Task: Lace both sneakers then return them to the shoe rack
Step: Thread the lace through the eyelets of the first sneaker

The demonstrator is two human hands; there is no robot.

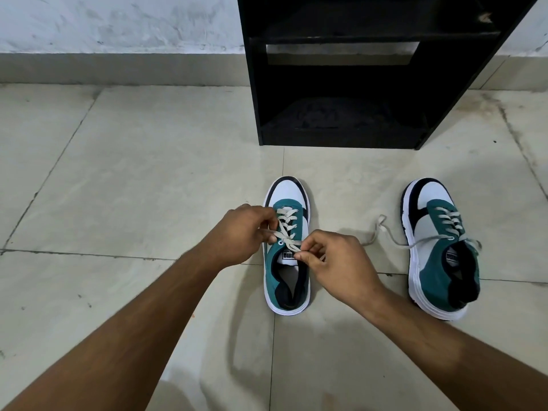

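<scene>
Two teal, white and navy sneakers stand on the tiled floor, toes pointing away from me. Over the left sneaker [287,280] both hands work its off-white lace [285,229]. My left hand [241,232] pinches one lace end at the shoe's left side. My right hand [335,262] pinches the other end above the tongue. The right sneaker [439,262] stands apart, laced through its eyelets, with a loose lace end [385,232] trailing on the floor to its left. The black shoe rack [341,137] stands just beyond the shoes.
The rack's lower shelf [341,120] is open toward me and dusty. A grey skirting and a white wall [118,22] run behind it. Pale floor tiles [133,173] spread to the left and in front.
</scene>
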